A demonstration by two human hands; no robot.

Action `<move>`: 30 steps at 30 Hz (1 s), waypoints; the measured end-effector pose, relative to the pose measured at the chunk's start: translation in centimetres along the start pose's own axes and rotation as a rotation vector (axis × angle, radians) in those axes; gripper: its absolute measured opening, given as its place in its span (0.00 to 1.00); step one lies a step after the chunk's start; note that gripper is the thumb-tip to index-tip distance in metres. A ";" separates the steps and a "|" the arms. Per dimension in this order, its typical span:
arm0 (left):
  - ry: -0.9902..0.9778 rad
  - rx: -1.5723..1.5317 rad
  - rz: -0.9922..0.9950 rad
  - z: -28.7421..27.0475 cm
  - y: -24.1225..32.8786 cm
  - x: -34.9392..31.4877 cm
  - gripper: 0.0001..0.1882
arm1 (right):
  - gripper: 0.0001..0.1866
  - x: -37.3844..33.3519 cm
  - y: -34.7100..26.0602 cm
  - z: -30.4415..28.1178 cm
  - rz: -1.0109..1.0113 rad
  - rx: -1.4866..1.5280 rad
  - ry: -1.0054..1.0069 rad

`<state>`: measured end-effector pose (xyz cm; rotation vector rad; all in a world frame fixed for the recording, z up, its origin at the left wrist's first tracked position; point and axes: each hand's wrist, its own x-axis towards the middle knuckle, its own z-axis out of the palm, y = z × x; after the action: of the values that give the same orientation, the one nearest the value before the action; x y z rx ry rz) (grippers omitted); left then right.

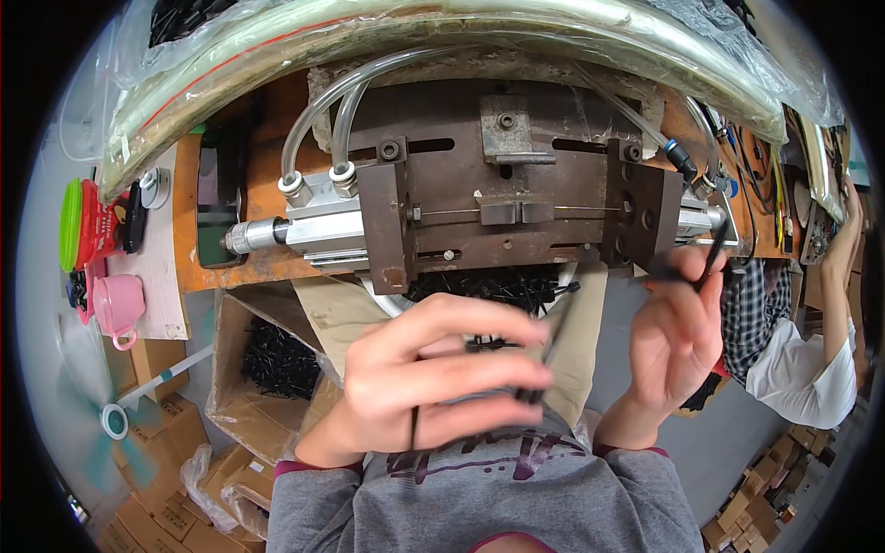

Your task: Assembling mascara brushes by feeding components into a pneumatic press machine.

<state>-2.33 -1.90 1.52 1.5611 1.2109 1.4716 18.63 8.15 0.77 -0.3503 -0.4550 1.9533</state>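
My left hand [442,373] is in front of the machine, over my lap, blurred by motion. Its fingers are partly curled around a thin dark rod with a black end [528,396]; the exact kind cannot be made out. To the right, my raised right hand [678,336] pinches a slim black piece [710,263], also smeared, near the machine's right end. Between and beyond the hands is a brown metal fixture [433,244]. A thin rod runs across it through a small central block [516,212]. Many black pieces [489,288] lie just below its front edge.
Clear hoses [318,115] feed silver cylinders [327,226] on the fixture. A cardboard box [235,369] of black parts stands left on the floor, near a fan [114,422]. A pink cup [120,302] is on the left table. Another person's arm [837,249] reaches in at right.
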 end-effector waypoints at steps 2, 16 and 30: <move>0.069 0.428 0.093 0.7 -0.6 0.2 0.16 | 0.16 0.0 0.1 -0.4 -0.187 -0.208 0.010; 0.020 0.962 0.092 2.6 -2.2 0.9 0.14 | 0.15 -1.2 2.3 0.8 -0.524 -0.733 0.129; 0.173 0.481 0.311 4.2 -2.0 1.2 0.22 | 0.11 -0.2 6.4 1.9 -0.274 -0.607 -0.079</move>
<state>1.39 0.44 -0.51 2.0492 1.5624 1.6142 12.70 5.29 -0.50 -0.5608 -1.0940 1.5342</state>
